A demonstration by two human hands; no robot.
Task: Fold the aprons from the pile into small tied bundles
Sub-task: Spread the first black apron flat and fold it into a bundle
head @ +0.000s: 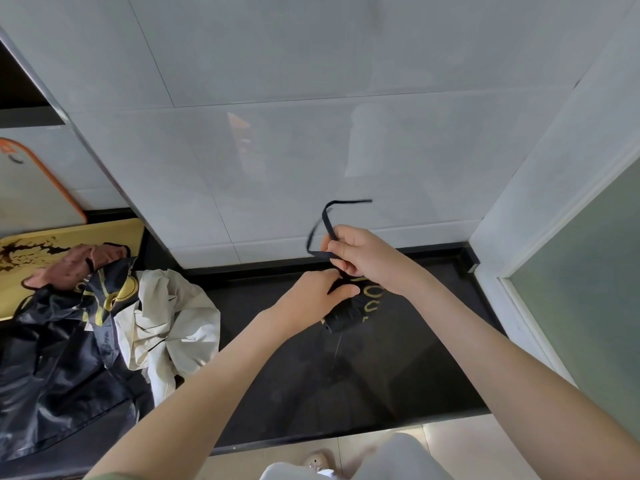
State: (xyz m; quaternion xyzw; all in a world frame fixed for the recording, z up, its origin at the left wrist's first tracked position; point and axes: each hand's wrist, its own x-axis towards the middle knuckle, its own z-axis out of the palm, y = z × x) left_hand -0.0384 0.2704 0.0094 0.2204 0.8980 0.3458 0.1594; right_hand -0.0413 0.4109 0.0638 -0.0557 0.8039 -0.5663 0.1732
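Observation:
A black apron rolled into a small bundle (356,308) with gold lettering sits on the black counter (398,368), right of centre. My left hand (318,292) holds the bundle from the left, thumb laid over its top. My right hand (360,252) grips the apron's black strap (327,216) just above the bundle; the strap loops up and its free end points right. The pile of aprons (83,327) lies at the left: a shiny black one with yellow print, a cream one (173,317) and a pinkish-brown one (76,266).
A yellow tray (69,233) lies behind the pile, with a white, orange-rimmed cutting board (38,188) leaning behind it. A tiled wall (311,116) rises behind the counter, and a frosted glass door (588,271) closes the right side. The counter's front edge runs near my legs.

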